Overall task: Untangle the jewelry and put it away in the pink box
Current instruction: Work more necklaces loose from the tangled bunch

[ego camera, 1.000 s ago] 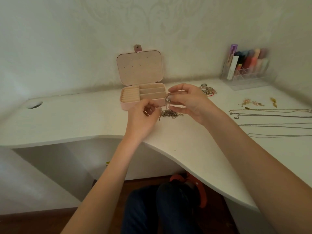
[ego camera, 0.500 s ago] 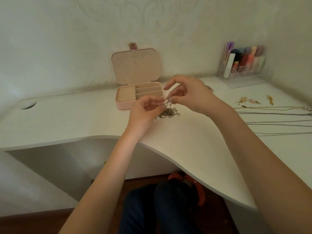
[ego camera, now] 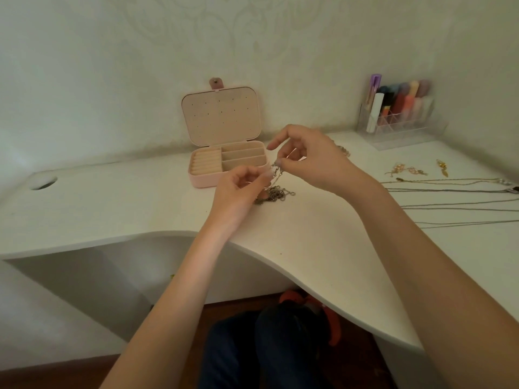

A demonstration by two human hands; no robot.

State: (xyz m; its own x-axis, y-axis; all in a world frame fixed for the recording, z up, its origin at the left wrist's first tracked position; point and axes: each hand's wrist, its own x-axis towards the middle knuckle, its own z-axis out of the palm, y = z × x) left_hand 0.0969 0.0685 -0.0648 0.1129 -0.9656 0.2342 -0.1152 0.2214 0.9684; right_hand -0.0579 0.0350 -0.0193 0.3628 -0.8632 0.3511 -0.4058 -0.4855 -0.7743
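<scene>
Head view looks down at a white surface (ego camera: 323, 248) where both hands work on a tangled chain (ego camera: 276, 192). Right hand (ego camera: 311, 158) pinches a raised strand between thumb and forefinger, the other fingers fanned up and out of the way; left hand (ego camera: 241, 189) pinches a lower part of the same chain, fingers curled toward the palm. Holding it at two points close together probably lets the person pull one loop away from the knot, while the rest of the chain lies in a small heap on the surface just below the hands, so its weight does not tighten the tangle.

The pink box (ego camera: 224, 164) stands open just behind the hands, lid upright against the wall, its ring rolls at the left and three long compartments at the right; all look unfilled, so putting away has likely not begun. Near the hands, it needs only a short reach.

Off to the right, several thin necklaces (ego camera: 449, 192) lie stretched out in separate lines, with earrings (ego camera: 407, 171) beyond them, seemingly sorted apart to keep them from knotting
</scene>
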